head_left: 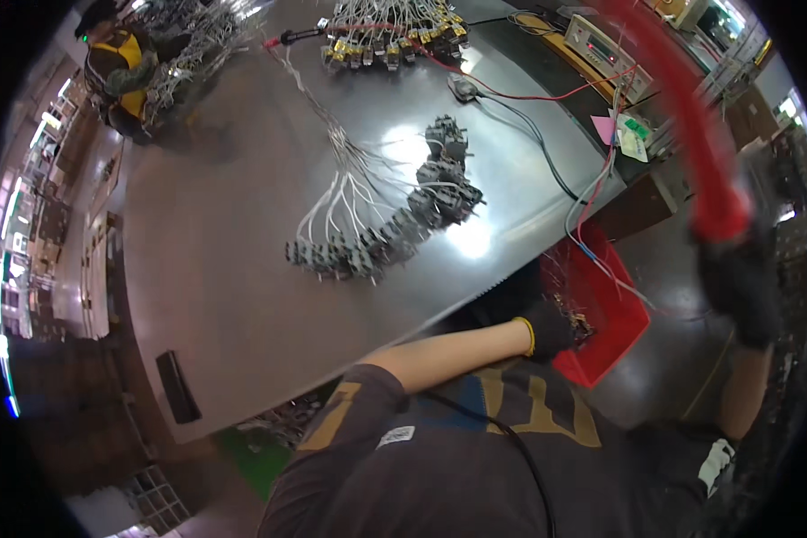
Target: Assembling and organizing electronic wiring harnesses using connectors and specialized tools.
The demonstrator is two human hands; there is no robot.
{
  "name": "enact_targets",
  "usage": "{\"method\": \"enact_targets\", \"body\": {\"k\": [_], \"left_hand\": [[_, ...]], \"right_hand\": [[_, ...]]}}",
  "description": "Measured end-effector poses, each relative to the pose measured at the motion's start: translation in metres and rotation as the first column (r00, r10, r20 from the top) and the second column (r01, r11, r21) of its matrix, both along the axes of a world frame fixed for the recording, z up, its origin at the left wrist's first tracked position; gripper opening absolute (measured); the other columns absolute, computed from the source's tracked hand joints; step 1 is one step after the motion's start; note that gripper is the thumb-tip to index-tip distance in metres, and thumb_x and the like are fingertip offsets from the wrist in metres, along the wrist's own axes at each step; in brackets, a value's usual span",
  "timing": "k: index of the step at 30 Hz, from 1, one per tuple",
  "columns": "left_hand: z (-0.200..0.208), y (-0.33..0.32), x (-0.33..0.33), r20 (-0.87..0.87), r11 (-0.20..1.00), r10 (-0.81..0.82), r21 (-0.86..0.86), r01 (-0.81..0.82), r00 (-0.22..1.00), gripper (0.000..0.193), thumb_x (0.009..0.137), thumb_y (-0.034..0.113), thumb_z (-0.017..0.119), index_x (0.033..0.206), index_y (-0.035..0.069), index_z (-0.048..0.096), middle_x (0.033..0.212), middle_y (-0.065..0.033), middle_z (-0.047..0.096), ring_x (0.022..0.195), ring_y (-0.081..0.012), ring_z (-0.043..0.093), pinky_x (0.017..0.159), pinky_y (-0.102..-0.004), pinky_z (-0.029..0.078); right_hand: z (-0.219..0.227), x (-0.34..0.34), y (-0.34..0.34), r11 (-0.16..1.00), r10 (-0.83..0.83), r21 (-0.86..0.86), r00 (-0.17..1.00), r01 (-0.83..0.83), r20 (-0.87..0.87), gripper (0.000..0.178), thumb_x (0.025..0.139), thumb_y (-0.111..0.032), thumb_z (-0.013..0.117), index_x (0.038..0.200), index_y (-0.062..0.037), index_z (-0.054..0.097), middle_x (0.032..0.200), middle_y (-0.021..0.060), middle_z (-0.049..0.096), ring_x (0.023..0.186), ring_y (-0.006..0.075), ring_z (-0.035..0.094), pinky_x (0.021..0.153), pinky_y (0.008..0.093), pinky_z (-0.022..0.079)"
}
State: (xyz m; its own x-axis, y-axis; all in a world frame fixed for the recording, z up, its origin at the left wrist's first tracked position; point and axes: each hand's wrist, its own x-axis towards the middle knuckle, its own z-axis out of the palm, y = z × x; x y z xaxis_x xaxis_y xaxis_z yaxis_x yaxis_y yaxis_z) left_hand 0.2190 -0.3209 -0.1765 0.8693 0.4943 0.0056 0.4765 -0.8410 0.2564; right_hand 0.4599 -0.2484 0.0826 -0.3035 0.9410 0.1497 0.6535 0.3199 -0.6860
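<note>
Hands in dark gloves were well apart: the right hand (739, 291), blurred, was wrapped round the near end of a long red object (704, 148) at the right, while the left hand (551, 330) dipped into a red bin (625, 327) by small brassy pieces (579, 325), just off the surface (215, 224); I couldn't tell its finger spread.

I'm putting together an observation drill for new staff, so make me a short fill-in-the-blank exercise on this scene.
The hand holding the long red object is the person's ____ hand.
The left hand wears a dark glove with a ____ cuff edge.
The bin by the left hand is coloured ____.
The dark connectors with pale wires lie on the metal ____.

Missing words: right; yellow; red; table.
</note>
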Motion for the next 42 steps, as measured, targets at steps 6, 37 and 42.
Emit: {"method": "enact_targets", "body": {"k": [6,37,42], "left_hand": [[0.008,0.017,-0.016,0.229,0.979,-0.071,-0.171,0.112,0.971,0.014,0.08,0.026,0.064,0.077,0.016,0.073,0.075,-0.0111,0.07,0.074,-0.0319,0.072,0.061,-0.0469,0.055],[-0.082,0.098,-0.027,0.457,0.58,0.749,-0.801,-0.144,0.479,0.025,0.086,0.019,0.065,0.109,0.012,0.073,0.097,-0.0166,0.074,0.093,-0.0399,0.07,0.084,-0.0539,0.053],[0.023,0.144,-0.099,-0.026,0.8,0.112,-0.591,-0.105,0.993,0.029,0.084,0.015,0.066,0.112,0.011,0.073,0.109,-0.0171,0.072,0.098,-0.0372,0.069,0.088,-0.0487,0.054]], "right_hand": [[0.009,-0.129,0.02,0.836,0.209,-0.475,0.96,-0.275,-0.189,0.057,0.089,-0.027,0.077,0.136,-0.0009,0.058,0.107,0.0074,0.066,0.095,0.0164,0.064,0.085,0.0341,0.054],[-0.023,-0.22,0.301,0.743,0.668,-0.082,0.73,-0.664,0.143,0.053,0.086,-0.02,0.069,0.134,0.0005,0.062,0.11,0.0101,0.071,0.091,0.0136,0.064,0.082,0.0312,0.052],[-0.02,-0.213,0.34,0.832,0.533,-0.048,0.77,-0.553,0.351,0.057,0.08,-0.023,0.071,0.133,-0.0031,0.063,0.109,0.015,0.073,0.097,0.021,0.07,0.089,0.0361,0.054]]}}
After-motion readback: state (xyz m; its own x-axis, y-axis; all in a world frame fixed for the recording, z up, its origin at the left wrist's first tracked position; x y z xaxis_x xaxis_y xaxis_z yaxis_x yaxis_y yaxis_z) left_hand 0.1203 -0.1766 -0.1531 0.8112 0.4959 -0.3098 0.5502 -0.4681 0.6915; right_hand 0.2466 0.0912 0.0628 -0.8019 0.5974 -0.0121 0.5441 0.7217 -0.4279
